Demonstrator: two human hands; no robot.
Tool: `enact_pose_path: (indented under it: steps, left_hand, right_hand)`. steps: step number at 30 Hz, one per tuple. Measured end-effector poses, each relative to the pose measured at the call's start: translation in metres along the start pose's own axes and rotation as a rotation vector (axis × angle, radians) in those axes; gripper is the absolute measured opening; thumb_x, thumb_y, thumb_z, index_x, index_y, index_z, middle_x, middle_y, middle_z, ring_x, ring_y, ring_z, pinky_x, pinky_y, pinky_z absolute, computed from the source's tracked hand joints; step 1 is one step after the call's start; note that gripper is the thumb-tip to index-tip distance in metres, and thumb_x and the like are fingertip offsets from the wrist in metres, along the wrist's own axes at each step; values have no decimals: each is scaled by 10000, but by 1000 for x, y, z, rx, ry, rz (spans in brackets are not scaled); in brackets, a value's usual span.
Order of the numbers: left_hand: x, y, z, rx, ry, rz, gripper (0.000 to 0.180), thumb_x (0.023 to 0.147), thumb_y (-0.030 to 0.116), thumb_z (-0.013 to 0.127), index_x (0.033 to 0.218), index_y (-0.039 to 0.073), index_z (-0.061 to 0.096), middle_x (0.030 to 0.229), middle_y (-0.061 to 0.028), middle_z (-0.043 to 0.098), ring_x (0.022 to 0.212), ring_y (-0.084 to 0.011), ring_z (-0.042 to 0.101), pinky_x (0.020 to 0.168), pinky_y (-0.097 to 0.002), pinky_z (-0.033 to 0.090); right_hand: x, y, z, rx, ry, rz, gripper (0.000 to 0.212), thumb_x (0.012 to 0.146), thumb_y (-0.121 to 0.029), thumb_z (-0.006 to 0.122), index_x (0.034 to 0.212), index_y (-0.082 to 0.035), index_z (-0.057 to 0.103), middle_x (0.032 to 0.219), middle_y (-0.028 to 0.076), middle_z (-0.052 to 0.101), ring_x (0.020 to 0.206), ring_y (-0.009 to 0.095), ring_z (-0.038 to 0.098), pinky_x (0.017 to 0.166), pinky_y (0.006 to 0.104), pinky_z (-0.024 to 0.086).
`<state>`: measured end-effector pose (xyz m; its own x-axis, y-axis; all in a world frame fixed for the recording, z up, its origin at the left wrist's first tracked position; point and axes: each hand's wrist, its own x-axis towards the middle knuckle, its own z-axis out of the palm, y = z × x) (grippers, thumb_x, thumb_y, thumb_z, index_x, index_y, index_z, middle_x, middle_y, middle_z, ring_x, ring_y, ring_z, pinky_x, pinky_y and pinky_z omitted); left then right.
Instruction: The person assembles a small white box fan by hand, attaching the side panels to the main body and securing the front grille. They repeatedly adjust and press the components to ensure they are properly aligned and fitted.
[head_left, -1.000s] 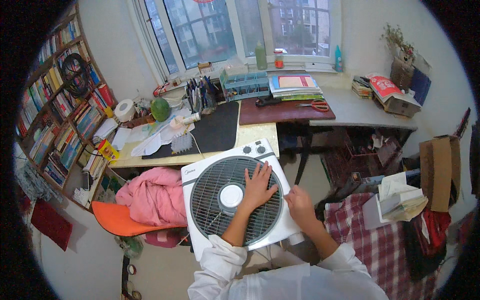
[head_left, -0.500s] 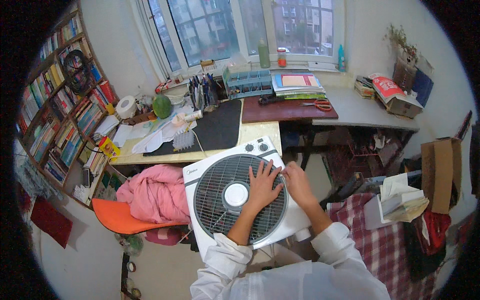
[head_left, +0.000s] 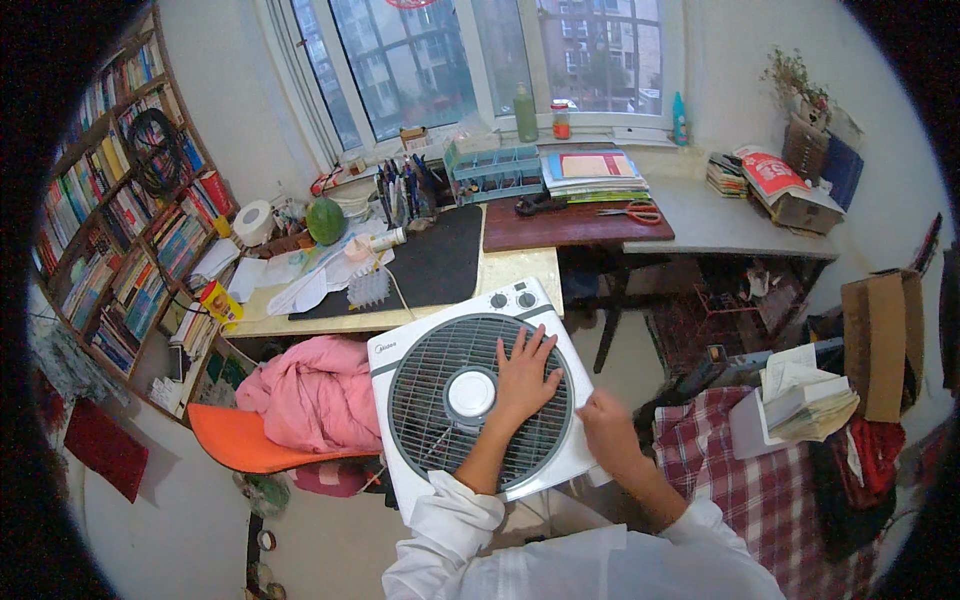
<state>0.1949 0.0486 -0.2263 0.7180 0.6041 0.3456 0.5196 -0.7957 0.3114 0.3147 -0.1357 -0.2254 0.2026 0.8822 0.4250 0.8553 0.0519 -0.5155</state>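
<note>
Moves curled right hand (head_left: 612, 436) lower along white fan (head_left: 470, 394); cannot tell if gripping. Keeps left hand (head_left: 525, 378) spread open on grille (head_left: 425, 375).

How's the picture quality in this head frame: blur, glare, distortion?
Head view: black fisheye corners, with the books slanting near the left rim; bluish daylight at the window; right hand looks slightly soft, while the fan reads clearer.

- Fan (head_left: 471, 393) before the desk (head_left: 520, 268)
- Cloth (head_left: 318, 393) on the chair (head_left: 222, 440), left of the fan
- Bookshelf (head_left: 150, 362) left of the desk
- Bottle (head_left: 525, 115) and jar (head_left: 560, 122) on windowsill (head_left: 592, 134)
</note>
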Motion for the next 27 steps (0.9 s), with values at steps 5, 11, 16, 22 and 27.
enact_pose_path:
  steps: [5,11,16,22,27]
  left_hand:
    - [-1,2,0,38,21,16,625,957,401,667,1520,177,514,1655,-97,391,1535,-405,314,1216,-709,158]
    - [-26,12,-1,72,21,85,621,977,416,641,1526,159,510,1662,-145,367,1546,-404,295,1225,-675,167]
    - [-72,50,-7,66,-32,90,755,979,521,616,1585,110,430,1690,-151,320,1555,-406,281,1222,-668,179]
    - [-80,57,-11,103,-34,57,812,953,525,648,1605,110,399,1694,-117,327,1572,-375,263,1241,-635,178]
    - [-82,52,-14,71,-54,54,900,847,528,762,1566,88,444,1690,-128,324,1573,-368,252,1246,-614,172]
  right_hand:
    - [-25,-9,-7,86,-40,-1,47,856,5,692,900,-9,699,923,170,609,849,402,639,742,472,526]
    - [24,11,9,119,111,30,76,906,-39,633,925,16,683,955,201,598,900,426,633,767,494,522]
    - [67,26,23,98,183,54,120,937,-56,594,943,27,680,966,223,598,905,426,624,775,497,509]
    - [40,29,32,-53,256,-101,58,906,-39,643,919,11,670,963,181,601,934,391,629,766,483,523]
    - [-4,-10,2,-31,-51,60,74,891,-57,674,936,0,687,996,165,600,932,372,640,780,476,539]
